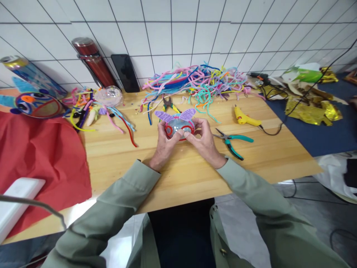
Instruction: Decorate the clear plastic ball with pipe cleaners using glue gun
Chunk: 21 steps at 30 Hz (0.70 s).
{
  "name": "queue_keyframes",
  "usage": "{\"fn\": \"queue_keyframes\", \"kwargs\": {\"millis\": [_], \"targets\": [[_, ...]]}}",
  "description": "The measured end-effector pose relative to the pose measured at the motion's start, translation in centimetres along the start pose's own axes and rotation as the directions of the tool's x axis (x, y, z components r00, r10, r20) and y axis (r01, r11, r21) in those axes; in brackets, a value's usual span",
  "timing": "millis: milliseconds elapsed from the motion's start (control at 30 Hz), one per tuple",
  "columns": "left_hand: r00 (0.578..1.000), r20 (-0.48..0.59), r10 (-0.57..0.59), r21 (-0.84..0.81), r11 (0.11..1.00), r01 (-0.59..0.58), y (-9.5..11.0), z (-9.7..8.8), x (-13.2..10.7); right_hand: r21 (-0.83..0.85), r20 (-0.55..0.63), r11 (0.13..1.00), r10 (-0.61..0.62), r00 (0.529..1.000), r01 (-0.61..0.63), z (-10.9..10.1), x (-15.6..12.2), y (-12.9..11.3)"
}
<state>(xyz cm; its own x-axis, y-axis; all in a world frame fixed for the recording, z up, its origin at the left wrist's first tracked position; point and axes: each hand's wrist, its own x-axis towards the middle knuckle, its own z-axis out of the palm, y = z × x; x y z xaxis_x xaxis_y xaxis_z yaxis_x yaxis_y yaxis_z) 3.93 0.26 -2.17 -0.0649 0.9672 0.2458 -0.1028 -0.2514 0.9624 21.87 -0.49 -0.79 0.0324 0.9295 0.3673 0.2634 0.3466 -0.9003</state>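
Note:
Between my two hands is a clear plastic ball (177,125) trimmed with pipe cleaners: two purple ears on top and red rings on its front. My left hand (166,144) grips its left side, thumb on the front. From the right, my right hand (205,142) holds it the same way, and both thumbs nearly meet at the lower front. Just behind the ball lie yellow-and-black handled pliers (169,105), partly hidden by it. Teal-handled long-nose pliers (231,140) rest on the wooden table (122,171) right of my right hand.
A yellow glue gun (245,117) with a black cord lies at the right. Piled pipe cleaners (195,83) line the wall. Farther left are a red thermos (95,63), a phone (125,73), another clear ball (109,96), a decorated figure (37,104) and red cloth (55,160).

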Motion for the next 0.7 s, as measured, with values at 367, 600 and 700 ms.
{"fn": "queue_keyframes", "kwargs": {"millis": [367, 600, 700], "targets": [[0.990, -0.013, -0.140, -0.305, 0.944, 0.130, -0.6, 0.5, 0.5, 0.177, -0.022, 0.984, -0.005, 1.000, 0.009, -0.7, 1.0, -0.2], [0.980, -0.030, -0.195, -0.358, 0.918, 0.172, -0.7, 0.6, 0.4, 0.094, -0.031, 0.995, -0.036, 0.999, 0.038, -0.8, 0.9, -0.4], [0.985, -0.033, -0.170, -0.302, 0.941, 0.152, -1.1, 0.4, 0.3, 0.053, -0.022, 0.997, -0.052, 0.998, 0.053, -1.0, 0.7, -0.7]]}}
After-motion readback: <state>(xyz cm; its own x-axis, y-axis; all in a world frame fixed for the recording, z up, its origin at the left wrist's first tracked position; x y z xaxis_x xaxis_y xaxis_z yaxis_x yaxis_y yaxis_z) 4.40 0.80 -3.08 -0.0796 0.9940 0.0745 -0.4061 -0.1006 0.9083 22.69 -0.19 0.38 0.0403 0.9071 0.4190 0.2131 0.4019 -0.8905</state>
